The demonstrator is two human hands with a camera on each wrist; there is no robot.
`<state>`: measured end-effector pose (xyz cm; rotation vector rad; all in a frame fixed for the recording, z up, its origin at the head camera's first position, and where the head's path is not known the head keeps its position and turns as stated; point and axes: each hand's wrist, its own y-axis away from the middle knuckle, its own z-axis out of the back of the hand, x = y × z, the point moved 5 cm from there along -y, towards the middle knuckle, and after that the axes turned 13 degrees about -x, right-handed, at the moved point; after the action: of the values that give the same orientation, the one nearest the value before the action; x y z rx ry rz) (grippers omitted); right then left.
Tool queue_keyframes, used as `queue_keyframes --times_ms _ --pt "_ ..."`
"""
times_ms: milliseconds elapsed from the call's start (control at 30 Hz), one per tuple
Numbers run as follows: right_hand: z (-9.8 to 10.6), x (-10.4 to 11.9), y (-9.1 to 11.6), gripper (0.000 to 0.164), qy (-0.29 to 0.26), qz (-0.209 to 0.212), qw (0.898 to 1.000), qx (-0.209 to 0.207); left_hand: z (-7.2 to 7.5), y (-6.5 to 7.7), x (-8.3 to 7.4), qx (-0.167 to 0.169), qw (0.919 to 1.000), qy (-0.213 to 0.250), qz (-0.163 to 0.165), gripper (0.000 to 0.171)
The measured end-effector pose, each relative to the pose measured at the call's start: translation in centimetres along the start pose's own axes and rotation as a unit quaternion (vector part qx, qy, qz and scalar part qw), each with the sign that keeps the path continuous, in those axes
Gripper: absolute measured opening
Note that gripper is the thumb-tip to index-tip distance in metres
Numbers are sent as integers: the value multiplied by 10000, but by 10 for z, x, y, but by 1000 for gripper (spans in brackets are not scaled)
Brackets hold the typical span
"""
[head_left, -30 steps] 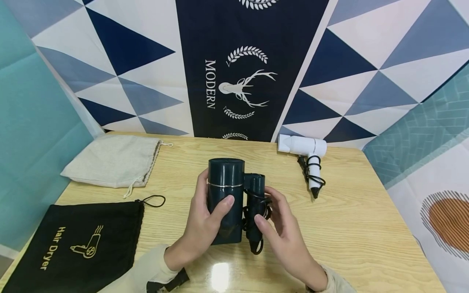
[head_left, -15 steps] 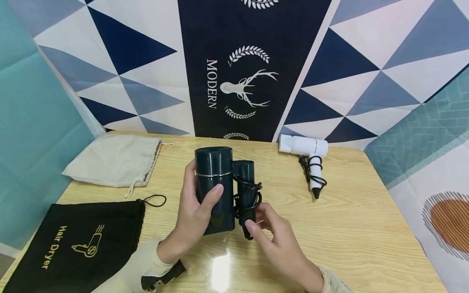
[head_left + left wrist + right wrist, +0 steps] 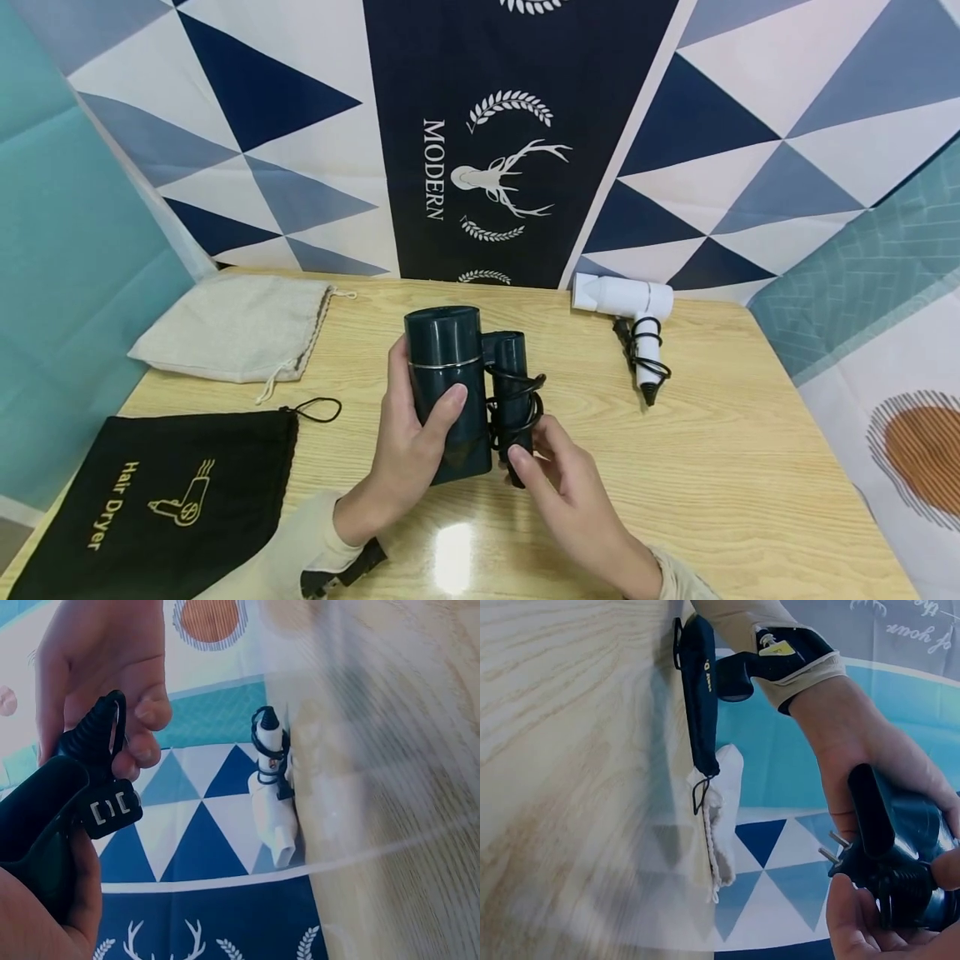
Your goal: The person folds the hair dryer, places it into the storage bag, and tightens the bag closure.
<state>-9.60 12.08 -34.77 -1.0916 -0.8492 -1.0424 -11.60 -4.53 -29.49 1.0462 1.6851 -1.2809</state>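
A dark teal hair dryer (image 3: 444,337) is held over the table, its barrel upright and its handle alongside to the right. My left hand (image 3: 405,454) grips the barrel, with the thumb across its front. At the lower end of the handle, my right hand (image 3: 573,500) pinches with thumb and fingers. A black cord (image 3: 534,385) is looped round the handle, one loop bulging out to the right. The cord's plug (image 3: 109,810) shows by the handle in the left wrist view, and its metal prongs (image 3: 829,855) stick out in the right wrist view.
A white hair dryer (image 3: 615,294) with its cord wound round the handle lies at the back right. On the left are a beige drawstring bag (image 3: 232,325) and a black drawstring bag (image 3: 247,467) printed "Hair Dryer". Patterned cloth (image 3: 300,179) hangs behind the wooden table (image 3: 720,467).
The teal hair dryer has moved up and left, then slightly back right, and now tilts a little. My right hand has slid down towards the handle's end, exposing more cord.
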Motion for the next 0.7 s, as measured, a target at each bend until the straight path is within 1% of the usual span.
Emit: queue_keyframes --times_ms 200,433,600,700 --pt "1 -2 0 23 -377 -132 9991 103 -3 0 1 53 10000 -12 21 61" --pt "2 -6 -2 22 -743 -335 9966 121 -3 -1 7 126 9995 -87 277 61" --pt "2 -6 -4 21 -864 -443 9952 69 -1 -3 11 185 9989 -261 335 58" --pt "4 -6 -5 22 -948 -492 9943 -23 2 -5 13 238 9979 -461 389 57"
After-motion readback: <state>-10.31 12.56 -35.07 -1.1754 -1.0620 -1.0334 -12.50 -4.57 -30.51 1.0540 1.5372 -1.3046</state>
